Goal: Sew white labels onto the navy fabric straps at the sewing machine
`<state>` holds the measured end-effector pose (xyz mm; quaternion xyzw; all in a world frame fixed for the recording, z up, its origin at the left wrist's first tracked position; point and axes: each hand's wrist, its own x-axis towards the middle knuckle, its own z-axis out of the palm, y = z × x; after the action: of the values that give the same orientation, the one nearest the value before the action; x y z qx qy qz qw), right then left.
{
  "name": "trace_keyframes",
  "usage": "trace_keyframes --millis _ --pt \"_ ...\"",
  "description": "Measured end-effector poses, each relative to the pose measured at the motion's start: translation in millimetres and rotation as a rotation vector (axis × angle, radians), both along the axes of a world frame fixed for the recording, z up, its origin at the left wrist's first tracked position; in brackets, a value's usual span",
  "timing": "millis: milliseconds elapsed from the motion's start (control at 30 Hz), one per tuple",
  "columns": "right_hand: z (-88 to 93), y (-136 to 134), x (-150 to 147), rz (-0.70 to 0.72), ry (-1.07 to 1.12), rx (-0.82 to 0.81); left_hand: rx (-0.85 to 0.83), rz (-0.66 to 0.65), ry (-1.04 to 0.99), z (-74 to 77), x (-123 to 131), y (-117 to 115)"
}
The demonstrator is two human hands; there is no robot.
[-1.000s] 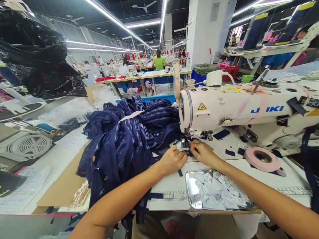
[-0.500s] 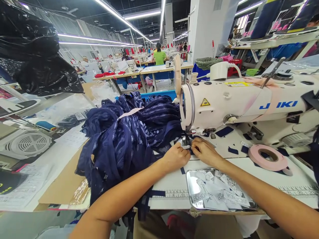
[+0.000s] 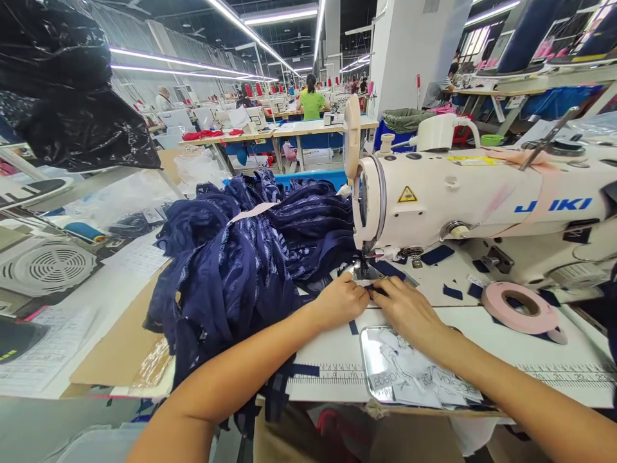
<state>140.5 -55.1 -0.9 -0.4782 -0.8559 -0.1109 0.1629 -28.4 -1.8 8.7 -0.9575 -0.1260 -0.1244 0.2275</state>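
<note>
Lying close together in front of the presser foot [image 3: 366, 273], the left hand [image 3: 343, 299] and the right hand [image 3: 402, 308] are both under the head of the white sewing machine [image 3: 429, 186]; a piece of navy cloth [image 3: 387, 269] shows beside the foot, just behind the right fingers; the left fingers are curled together, the right ones bent downward, but whether they are clamped on cloth I cannot tell; a big heap of navy garments [image 3: 231, 276] crowds the side left of the needle, with a pale pink strip [image 3: 253, 211] across its top; on the right lie a roll of pink tape [image 3: 491, 308] and several navy scraps [image 3: 438, 255]; nearer to the person is a metal tray [image 3: 370, 366] with white labels [image 3: 409, 379], partly covered by the right forearm, and their print is hard to read; the fingers hide most of what is at the needle; a pink band on the machine covers part of its blue lettering; the machine's right end and the black plastic bag [image 3: 72, 96] at upper left are cut off by the picture's edges; the far workers are too small to make out well.
</note>
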Motion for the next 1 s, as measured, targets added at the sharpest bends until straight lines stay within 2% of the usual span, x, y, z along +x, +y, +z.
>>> trace_keyframes --millis 67,167,267,333,467,567,800,1000 --pt "2.6 -2.4 -3.2 -0.008 -0.124 0.032 -0.025 0.022 0.001 6.0 -6.1 -1.6" --pt "5.6 2.7 1.2 0.101 -0.207 0.054 -0.104 0.017 0.009 13.2 -17.3 -3.0" --pt "6.0 16.4 14.2 0.268 -0.256 0.087 -0.205 -0.052 0.001 11.7 -20.0 -2.4" --pt "4.6 27.0 22.9 0.32 -0.262 0.115 -0.253 -0.04 -0.004 7.0 -14.1 -1.7" --pt "-1.2 43.8 33.1 0.292 -0.237 0.169 -0.274 0.108 0.002 -0.8 5.8 -1.3" --pt "-5.7 49.9 37.2 0.263 -0.219 0.192 -0.255 0.167 -0.002 -2.5 15.9 -2.1" --pt "-12.7 54.2 43.5 0.273 -0.198 0.155 -0.226 0.197 -0.018 -5.3 19.3 -1.4" --pt "-12.0 60.1 44.5 0.296 -0.186 0.163 -0.219 0.193 -0.042 -6.3 18.5 -0.4"
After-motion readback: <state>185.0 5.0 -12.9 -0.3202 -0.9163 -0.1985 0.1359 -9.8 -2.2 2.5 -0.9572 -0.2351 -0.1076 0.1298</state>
